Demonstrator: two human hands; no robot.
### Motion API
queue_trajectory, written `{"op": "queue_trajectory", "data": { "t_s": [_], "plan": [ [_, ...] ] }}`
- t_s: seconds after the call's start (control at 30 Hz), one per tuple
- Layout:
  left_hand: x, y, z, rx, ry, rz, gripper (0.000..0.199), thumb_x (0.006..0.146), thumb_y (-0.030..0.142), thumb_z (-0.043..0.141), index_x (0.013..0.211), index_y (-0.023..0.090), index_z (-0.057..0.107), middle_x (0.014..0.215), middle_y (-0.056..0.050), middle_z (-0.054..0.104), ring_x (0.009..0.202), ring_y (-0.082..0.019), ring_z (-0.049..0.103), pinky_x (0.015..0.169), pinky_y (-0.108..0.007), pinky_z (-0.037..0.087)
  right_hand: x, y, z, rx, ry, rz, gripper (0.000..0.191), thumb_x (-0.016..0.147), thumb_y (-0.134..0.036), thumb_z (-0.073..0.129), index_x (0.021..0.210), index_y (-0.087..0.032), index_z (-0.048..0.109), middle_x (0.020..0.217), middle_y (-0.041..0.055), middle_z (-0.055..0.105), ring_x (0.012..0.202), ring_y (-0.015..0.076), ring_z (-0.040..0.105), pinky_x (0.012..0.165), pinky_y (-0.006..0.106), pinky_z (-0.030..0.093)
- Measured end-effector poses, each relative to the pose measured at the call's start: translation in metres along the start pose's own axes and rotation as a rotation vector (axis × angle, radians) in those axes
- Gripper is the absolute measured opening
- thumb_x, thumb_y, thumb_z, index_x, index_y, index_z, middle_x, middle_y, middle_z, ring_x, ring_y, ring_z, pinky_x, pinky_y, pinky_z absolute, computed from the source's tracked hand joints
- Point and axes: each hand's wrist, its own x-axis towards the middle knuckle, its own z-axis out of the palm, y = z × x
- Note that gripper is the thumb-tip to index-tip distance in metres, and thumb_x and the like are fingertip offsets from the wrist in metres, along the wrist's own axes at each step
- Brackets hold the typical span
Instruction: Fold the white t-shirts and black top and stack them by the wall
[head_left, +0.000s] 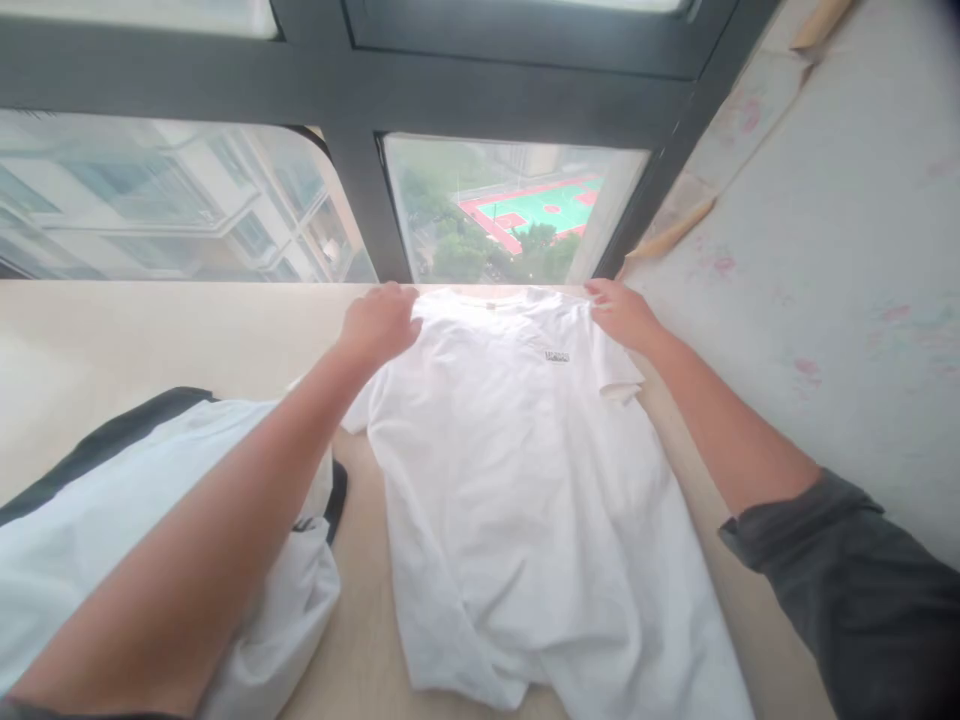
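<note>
White tee (525,470) lies ctr to btm of frame, L hand (380,322) & R hand (624,314) at its shoulders nr upper ctr, fingers touching cloth, can't tell if pinching, w/ other clothes (135,480) lower L.

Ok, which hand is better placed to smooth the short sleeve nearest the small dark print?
Probably your right hand: it's at the white shirt's top edge, just above that sleeve, while your left hand is at the opposite side, by the other sleeve.

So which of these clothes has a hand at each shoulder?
The spread-out T-shirt with the small chest print; the other clothes lie rumpled at the picture's left.
</note>
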Motion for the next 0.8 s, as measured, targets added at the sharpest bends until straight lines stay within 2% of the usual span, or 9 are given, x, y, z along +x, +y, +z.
{"op": "queue_trajectory", "data": {
  "t_s": [0.13,0.23,0.37,0.43,0.53,0.6,0.67,0.73,0.8],
  "plan": [
    [-0.062,0.03,0.01,-0.064,-0.042,0.069,0.042,0.093,0.036,0.048,0.131,0.019,0.055,0.129,-0.013,0.059,0.118,-0.032,0.057,0.094,-0.043,0.049,-0.059,0.009,0.011,-0.01,-0.054,0.022,0.031,0.093,-0.028,0.062,0.123,-0.022,0.063,0.13,0.0098,0.06,0.112,0.0228,0.061,0.098,0.042,0.051],
    [-0.119,0.042,0.01,-0.193,-0.024,0.061,0.042,0.093,0.036,0.047,0.132,0.019,0.054,0.128,-0.011,0.06,0.115,-0.03,0.059,0.093,-0.042,0.05,-0.118,0.015,0.005,-0.037,-0.059,0.029,0.039,0.088,-0.02,0.056,0.126,-0.024,0.062,0.131,0.0093,0.06,0.118,0.0248,0.059,0.106,0.045,0.046],
    [-0.209,0.056,0.012,-0.411,0.025,0.064,0.036,0.093,0.035,0.047,0.124,0.022,0.057,0.128,-0.01,0.061,0.116,-0.028,0.06,0.098,-0.041,0.048,-0.199,0.025,-0.009,-0.051,-0.061,0.027,0.042,0.088,-0.024,0.049,0.128,-0.02,0.061,0.132,0.011,0.061,0.126,0.0267,0.054,0.112,0.05,0.041],
    [-0.255,0.063,0.015,-0.503,0.112,0.003,0.027,0.094,0.034,0.045,0.113,0.025,0.061,0.119,-0.009,0.065,0.112,-0.025,0.062,0.097,-0.038,0.048,-0.237,0.027,-0.017,-0.034,-0.024,0.048,0.042,0.09,-0.027,0.048,0.129,-0.021,0.06,0.134,0.0108,0.06,0.126,0.0262,0.054,0.11,0.049,0.044],
    [-0.314,0.072,0.021,-0.614,0.167,-0.124,0.018,0.094,0.035,0.045,0.094,0.027,0.061,0.094,-0.005,0.069,0.088,-0.02,0.067,0.081,-0.032,0.052,-0.289,0.02,-0.03,-0.031,0.037,0.11,0.039,0.092,-0.031,0.047,0.127,-0.023,0.06,0.131,0.0104,0.061,0.111,0.0245,0.063,0.098,0.045,0.053],
    [-0.344,0.075,0.025,-0.669,0.157,-0.212,0.017,0.093,0.038,0.049,0.089,0.027,0.06,0.082,-0.003,0.068,0.074,-0.019,0.065,0.07,-0.03,0.051,-0.322,0.012,-0.038,-0.036,0.062,0.18,0.035,0.093,-0.035,0.047,0.122,-0.023,0.062,0.123,0.0103,0.065,0.096,0.0229,0.068,0.087,0.042,0.057],
    [-0.365,0.076,0.028,-0.683,0.178,-0.31,0.019,0.091,0.043,0.052,0.084,0.027,0.059,0.075,-0.001,0.067,0.067,-0.018,0.064,0.065,-0.03,0.05,-0.353,0.003,-0.042,-0.046,0.075,0.275,0.034,0.093,-0.04,0.047,0.117,-0.023,0.064,0.112,0.0095,0.07,0.085,0.0227,0.07,0.077,0.039,0.059],
    [-0.379,0.079,0.029,-0.665,0.221,-0.399,0.023,0.091,0.046,0.053,0.079,0.026,0.057,0.072,0.0,0.065,0.067,-0.019,0.064,0.066,-0.031,0.05,-0.383,-0.005,-0.043,-0.069,0.074,0.366,0.035,0.093,-0.045,0.048,0.114,-0.023,0.065,0.102,0.0084,0.073,0.08,0.0239,0.071,0.068,0.037,0.06],
    [-0.385,0.086,0.029,-0.656,0.221,-0.429,0.027,0.092,0.048,0.052,0.076,0.026,0.054,0.07,-0.001,0.064,0.067,-0.019,0.064,0.067,-0.031,0.049,-0.41,-0.013,-0.041,-0.085,0.038,0.415,0.037,0.093,-0.049,0.048,0.114,-0.023,0.064,0.093,0.0069,0.074,0.075,0.0246,0.072,0.061,0.035,0.059]
  ]
}}
